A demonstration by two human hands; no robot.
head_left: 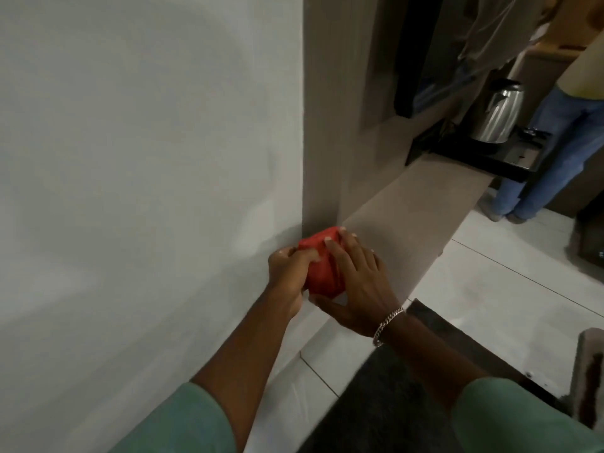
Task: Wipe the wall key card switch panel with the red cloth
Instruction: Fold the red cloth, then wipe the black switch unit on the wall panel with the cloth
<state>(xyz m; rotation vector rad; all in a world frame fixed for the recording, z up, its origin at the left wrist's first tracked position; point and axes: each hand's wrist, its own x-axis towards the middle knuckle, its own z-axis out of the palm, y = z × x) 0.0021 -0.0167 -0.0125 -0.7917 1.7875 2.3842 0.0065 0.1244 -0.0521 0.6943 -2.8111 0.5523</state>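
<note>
Cloth (pixel 322 264), red and matte, is bunched into a rounded wad with soft folds across its top, and no loose corners show. It sits between the two hands, low against the wall (pixel 130 158), at the near end of a worktop (pixel 415 217).

The left hand (pixel 289 273) is closed on the wad's left side, its fingers curled into the fabric and its knuckles close to the wall. The right hand (pixel 356 282) grips the wad from the right: its fingers lie spread over the top of the cloth and its thumb hooks under the lower edge. A silver chain bracelet (pixel 387 325) circles the right wrist. Both forearms are bare up to green sleeves (pixel 183 423).

The wall left of the hands is plain, smooth and off-white. Just beyond the hands a grey-brown vertical panel (pixel 327 125) meets it. The worktop is the same flat grey-brown and runs away past the right hand. Farther along it stands a shiny steel kettle (pixel 498 112) on a glossy black tray (pixel 490 158). Beyond that stands a person in blue jeans (pixel 555 152). Right of the hands the floor (pixel 506 289) is pale, glossy tile, with a dark mat (pixel 392 403) below the right forearm.

The switch panel cannot be made out.
</note>
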